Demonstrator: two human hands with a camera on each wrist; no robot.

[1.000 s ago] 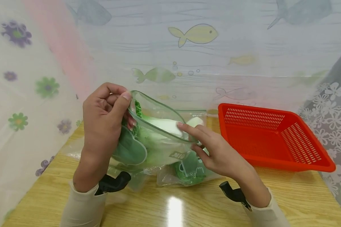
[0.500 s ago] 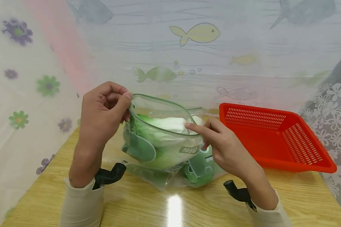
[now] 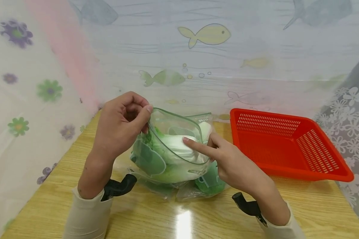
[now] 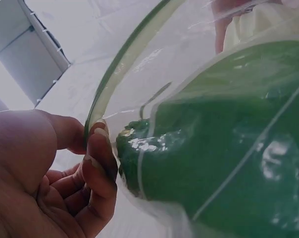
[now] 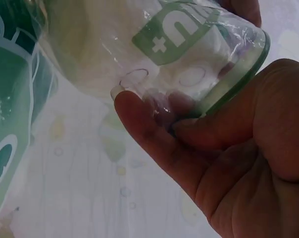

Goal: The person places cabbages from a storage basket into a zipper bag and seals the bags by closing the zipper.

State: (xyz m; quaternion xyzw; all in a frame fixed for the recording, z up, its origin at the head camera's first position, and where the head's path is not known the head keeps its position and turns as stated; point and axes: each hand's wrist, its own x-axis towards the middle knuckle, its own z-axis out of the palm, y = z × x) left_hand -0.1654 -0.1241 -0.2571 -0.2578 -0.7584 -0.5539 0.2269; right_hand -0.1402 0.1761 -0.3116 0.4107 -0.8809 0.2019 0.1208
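Note:
A clear zip bag [image 3: 148,158] with a green rim and green print stands open-mouthed in the middle of the head view. Inside it lies a napa cabbage [image 3: 176,144], its white base to the right and leafy green end to the left. My left hand [image 3: 121,122] pinches the left corner of the rim between thumb and fingers. At the right corner, my right hand [image 3: 230,159] pinches the bag, its index finger stretched over the cabbage's white base. In the right wrist view the thumb [image 5: 214,131] presses against the bag's outside.
Under and behind lie other clear bags, one with a green vegetable [image 3: 209,182] and one with a pale item [image 3: 204,127]. A red plastic basket [image 3: 287,172] stands at right on the wooden table [image 3: 149,219]. Printed curtains [image 3: 155,43] hang behind and at the sides.
The bag's rim has lowered, and the cabbage sits more fully inside it. My left hand has moved right and slightly down with its corner. My right index finger still reaches over the white base.

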